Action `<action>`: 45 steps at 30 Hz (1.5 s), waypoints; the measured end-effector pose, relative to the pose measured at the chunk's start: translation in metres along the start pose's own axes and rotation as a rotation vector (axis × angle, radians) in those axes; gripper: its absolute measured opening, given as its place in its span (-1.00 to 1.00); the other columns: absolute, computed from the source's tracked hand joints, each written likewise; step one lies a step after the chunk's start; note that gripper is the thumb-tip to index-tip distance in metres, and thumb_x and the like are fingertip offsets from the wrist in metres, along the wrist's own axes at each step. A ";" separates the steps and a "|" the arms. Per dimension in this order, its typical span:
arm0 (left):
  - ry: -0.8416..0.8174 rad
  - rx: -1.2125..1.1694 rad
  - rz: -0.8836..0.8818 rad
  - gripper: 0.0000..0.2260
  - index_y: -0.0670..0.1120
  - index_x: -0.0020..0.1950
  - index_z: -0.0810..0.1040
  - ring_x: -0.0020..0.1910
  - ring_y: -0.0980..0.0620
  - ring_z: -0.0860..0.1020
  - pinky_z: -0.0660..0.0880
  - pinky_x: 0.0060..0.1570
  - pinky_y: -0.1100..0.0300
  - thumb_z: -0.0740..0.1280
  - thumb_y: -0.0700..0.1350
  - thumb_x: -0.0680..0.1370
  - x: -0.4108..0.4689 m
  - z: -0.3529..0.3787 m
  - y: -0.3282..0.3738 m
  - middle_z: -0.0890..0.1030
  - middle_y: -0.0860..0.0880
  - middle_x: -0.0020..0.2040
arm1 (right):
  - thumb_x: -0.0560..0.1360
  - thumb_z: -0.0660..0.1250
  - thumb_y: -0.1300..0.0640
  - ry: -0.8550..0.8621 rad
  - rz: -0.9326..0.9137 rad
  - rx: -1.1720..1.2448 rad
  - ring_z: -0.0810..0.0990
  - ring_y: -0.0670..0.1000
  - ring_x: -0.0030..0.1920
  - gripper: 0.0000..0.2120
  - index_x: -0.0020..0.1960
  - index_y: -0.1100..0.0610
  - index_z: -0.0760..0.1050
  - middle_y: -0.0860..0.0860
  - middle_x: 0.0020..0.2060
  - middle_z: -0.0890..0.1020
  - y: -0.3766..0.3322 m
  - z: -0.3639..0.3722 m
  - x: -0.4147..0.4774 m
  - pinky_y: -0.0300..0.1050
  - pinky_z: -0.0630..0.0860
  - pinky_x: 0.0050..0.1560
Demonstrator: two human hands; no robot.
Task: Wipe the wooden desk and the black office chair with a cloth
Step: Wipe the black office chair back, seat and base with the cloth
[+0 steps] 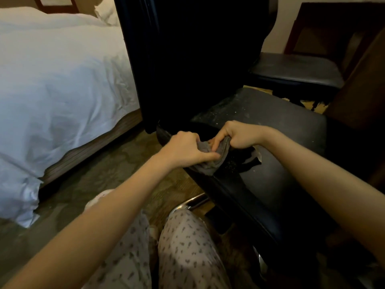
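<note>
Both left hand (187,149) and right hand (239,135), fingers (219,137) curled round crumpled grey cloth (210,163), over dusty, torn black office chair (270,126)

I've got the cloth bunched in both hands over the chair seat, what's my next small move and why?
Probably lay the cloth flat on the chair seat and sweep across: the left hand and right hand grip it bunched, and pale specks dot the seat.

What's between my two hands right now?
A bunched grey cloth, gripped by the left hand and right hand, above the black office chair; head view.
</note>
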State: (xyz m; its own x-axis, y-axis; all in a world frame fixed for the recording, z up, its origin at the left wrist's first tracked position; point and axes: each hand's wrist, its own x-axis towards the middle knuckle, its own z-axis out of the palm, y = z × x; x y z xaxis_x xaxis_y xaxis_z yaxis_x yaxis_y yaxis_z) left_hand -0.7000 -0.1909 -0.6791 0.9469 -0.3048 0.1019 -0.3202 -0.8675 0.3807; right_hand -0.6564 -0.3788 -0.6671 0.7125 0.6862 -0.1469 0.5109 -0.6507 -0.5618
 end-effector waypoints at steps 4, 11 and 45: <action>0.032 -0.094 -0.015 -0.56 -0.11 -0.19 0.50 -0.35 0.11 0.43 0.27 -0.46 0.24 0.41 0.27 0.35 -0.025 0.016 0.022 0.44 0.06 -0.35 | 0.35 0.19 0.58 -0.142 0.008 0.041 0.58 -0.06 0.17 -0.43 -0.10 -0.08 0.64 0.06 0.05 0.67 0.003 -0.004 -0.018 -0.04 0.45 0.29; 0.084 -0.203 -0.074 -0.68 -0.08 -0.09 0.45 -0.04 -0.04 0.53 0.30 -0.24 0.20 0.38 0.14 0.42 -0.023 0.019 0.034 0.54 -0.02 -0.11 | 0.36 0.23 0.56 0.034 -0.070 0.018 0.64 -0.08 0.01 -0.58 -0.05 0.14 0.65 0.09 -0.06 0.68 -0.003 -0.013 -0.023 -0.17 0.57 0.08; -0.252 -0.241 -0.048 -0.60 -0.12 -0.21 0.57 -0.40 0.03 0.56 0.51 -0.44 0.26 0.15 0.14 0.59 0.038 0.028 0.090 0.57 -0.03 -0.37 | 0.32 0.11 0.61 0.357 0.237 0.080 0.55 -0.10 0.16 -0.43 -0.15 0.01 0.62 -0.01 0.03 0.63 0.038 0.008 -0.142 -0.21 0.44 0.25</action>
State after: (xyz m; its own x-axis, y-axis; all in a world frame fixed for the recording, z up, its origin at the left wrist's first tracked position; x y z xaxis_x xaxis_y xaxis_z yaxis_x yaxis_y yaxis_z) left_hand -0.6940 -0.2909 -0.6664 0.9147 -0.3792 -0.1398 -0.2311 -0.7746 0.5888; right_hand -0.7422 -0.4981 -0.6739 0.9344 0.3563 0.0031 0.2842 -0.7400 -0.6097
